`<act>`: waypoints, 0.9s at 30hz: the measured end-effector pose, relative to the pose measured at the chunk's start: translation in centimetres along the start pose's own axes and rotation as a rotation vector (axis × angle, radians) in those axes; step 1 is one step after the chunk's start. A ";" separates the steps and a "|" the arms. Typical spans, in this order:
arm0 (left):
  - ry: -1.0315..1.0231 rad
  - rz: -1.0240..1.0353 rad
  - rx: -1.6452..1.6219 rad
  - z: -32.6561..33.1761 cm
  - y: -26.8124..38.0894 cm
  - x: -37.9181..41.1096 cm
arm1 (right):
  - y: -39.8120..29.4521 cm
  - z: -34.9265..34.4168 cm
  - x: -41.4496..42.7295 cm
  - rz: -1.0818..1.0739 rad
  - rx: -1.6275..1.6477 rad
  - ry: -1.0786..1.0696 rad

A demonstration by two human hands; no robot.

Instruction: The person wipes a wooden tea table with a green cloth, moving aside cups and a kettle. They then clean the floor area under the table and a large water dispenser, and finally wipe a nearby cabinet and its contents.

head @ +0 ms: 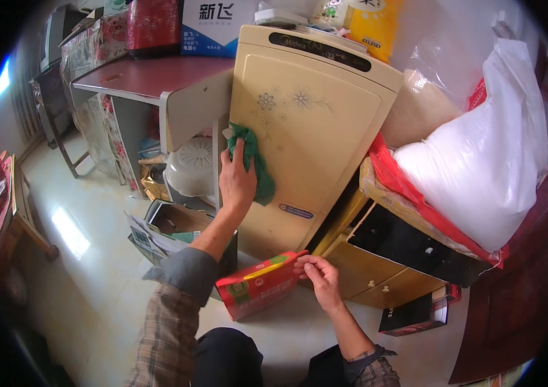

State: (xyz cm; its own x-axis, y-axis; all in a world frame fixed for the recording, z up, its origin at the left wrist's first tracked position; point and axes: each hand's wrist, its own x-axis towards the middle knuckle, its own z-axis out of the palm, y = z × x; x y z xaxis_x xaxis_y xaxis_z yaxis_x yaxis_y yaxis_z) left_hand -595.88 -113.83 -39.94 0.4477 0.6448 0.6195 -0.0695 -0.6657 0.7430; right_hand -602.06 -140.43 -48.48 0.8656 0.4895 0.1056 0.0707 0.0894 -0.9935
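My left hand (238, 181) grips a bunched green cloth (265, 186) against the left side of a cream Midea appliance's front panel (303, 145). Flower patterns and a small blue sticker (296, 211) mark this panel. My right hand (320, 280) is lower, its fingers curled beside the right end of a red carton (264, 290) with yellow and green print. Whether those fingers touch the carton cannot be made out. The carton stands low in front of the appliance, near my knees.
To the left stands a red-topped desk (157, 75), with a pale plastic colander (191, 164) underneath. An open box (177, 222) holding papers is on the tiled floor. At right, a wooden cabinet (375, 271) bears a bulky white sack (477, 164). A black box (411, 317) lies below it.
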 end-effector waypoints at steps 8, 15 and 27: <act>0.241 0.640 0.097 3.2 16.9 4.3 | 2.1 -2.5 -1.2 0.102 0.055 0.025; -0.308 1.246 0.627 6.4 1.3 -8.8 | 4.5 -4.7 -3.6 0.151 0.036 0.056; -0.707 1.512 0.799 7.9 -0.5 -11.4 | 6.7 -5.1 -3.6 0.259 -0.002 0.038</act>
State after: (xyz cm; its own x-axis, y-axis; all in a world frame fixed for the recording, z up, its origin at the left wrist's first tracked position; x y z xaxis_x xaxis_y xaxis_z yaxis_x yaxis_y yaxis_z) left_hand -593.90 -123.80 -49.35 0.6715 -0.7144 0.1967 -0.4249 -0.5887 -0.6877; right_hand -602.15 -146.02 -55.74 0.8728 0.4633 -0.1537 -0.1546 -0.0364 -0.9873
